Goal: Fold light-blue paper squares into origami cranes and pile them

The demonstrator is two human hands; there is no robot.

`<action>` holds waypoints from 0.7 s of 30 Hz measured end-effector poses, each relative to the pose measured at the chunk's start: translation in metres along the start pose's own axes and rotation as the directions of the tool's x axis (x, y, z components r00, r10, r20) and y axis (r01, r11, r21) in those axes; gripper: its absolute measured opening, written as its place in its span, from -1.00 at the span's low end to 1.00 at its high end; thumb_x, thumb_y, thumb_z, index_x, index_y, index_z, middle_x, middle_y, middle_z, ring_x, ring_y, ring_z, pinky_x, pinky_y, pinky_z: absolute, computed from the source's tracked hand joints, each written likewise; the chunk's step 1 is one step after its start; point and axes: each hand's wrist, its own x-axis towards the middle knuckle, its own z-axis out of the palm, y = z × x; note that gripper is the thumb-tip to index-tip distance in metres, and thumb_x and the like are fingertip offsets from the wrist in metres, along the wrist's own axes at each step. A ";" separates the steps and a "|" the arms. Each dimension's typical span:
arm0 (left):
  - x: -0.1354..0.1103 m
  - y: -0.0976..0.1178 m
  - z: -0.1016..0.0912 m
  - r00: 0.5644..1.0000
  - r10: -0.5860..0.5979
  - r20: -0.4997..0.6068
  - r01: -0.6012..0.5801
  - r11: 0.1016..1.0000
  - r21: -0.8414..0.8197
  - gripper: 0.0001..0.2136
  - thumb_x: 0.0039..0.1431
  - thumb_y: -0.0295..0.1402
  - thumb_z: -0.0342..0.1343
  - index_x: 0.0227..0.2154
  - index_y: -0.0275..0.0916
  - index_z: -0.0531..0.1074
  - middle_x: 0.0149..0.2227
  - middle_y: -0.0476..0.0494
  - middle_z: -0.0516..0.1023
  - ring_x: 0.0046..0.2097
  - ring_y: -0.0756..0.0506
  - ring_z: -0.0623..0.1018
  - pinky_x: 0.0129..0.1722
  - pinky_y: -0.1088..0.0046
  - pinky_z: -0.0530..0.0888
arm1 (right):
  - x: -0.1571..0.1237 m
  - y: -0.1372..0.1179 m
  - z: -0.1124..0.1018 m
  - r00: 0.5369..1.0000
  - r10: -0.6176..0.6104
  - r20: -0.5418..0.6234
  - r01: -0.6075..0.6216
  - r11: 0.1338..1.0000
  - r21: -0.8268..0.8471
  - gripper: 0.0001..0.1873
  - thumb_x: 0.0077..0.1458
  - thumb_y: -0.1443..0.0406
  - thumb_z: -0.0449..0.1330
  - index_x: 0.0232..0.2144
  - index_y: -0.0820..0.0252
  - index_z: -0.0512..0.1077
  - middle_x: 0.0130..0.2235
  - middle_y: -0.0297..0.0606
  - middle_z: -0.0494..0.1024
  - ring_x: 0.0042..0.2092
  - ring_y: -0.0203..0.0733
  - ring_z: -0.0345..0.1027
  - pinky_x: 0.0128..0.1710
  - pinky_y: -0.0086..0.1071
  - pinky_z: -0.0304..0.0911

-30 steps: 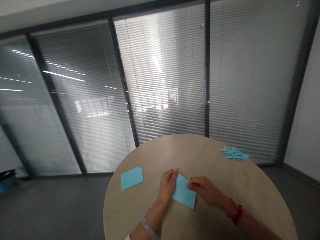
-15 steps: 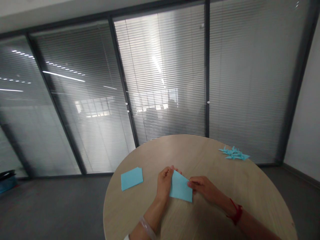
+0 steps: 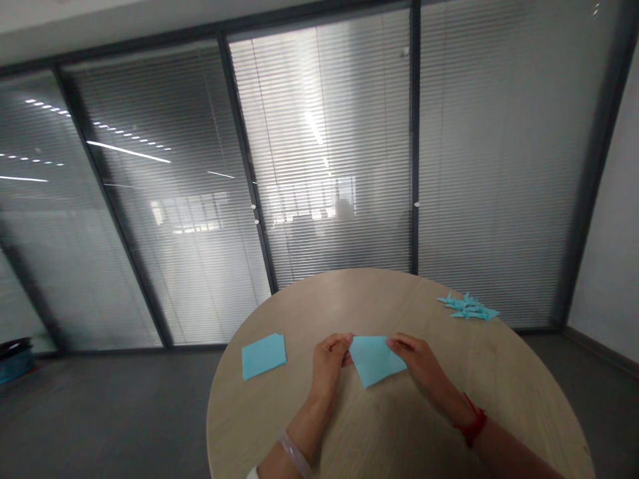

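A light blue sheet of paper (image 3: 375, 362) is held between my two hands, tilted just above the table. My left hand (image 3: 330, 362) pinches its upper left corner. On the other side, my right hand (image 3: 415, 358) grips the upper right edge between thumb and fingers. Some fingertips are hidden behind the paper. Left of my left hand lies a stack of blue paper sheets (image 3: 263, 357). At the far right of the table sits a small heap of folded blue paper pieces (image 3: 468, 307) with pointed tips.
The round wooden table (image 3: 349, 293) has its curved far edge close to a glass partition with blinds (image 3: 329, 133). A dark-rimmed blue container (image 3: 14, 359) stands on the floor at the far left.
My right hand has moved up and slightly right, turning the paper so its top edge lies level and a corner points down. My left hand keeps its hold, almost unmoved.
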 end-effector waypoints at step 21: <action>0.008 -0.018 -0.004 0.958 -0.047 0.284 -0.055 0.939 0.339 -0.56 -0.14 0.00 0.20 -0.50 -0.40 0.56 -0.58 -0.08 0.46 -0.52 -0.01 0.35 -0.49 0.49 0.24 | -0.007 -0.005 0.005 0.990 -0.077 0.118 0.097 0.979 -0.177 -0.64 0.11 0.08 0.03 -0.56 0.20 0.32 -0.57 -0.42 0.25 -0.49 -0.30 0.16 -0.49 -0.46 0.03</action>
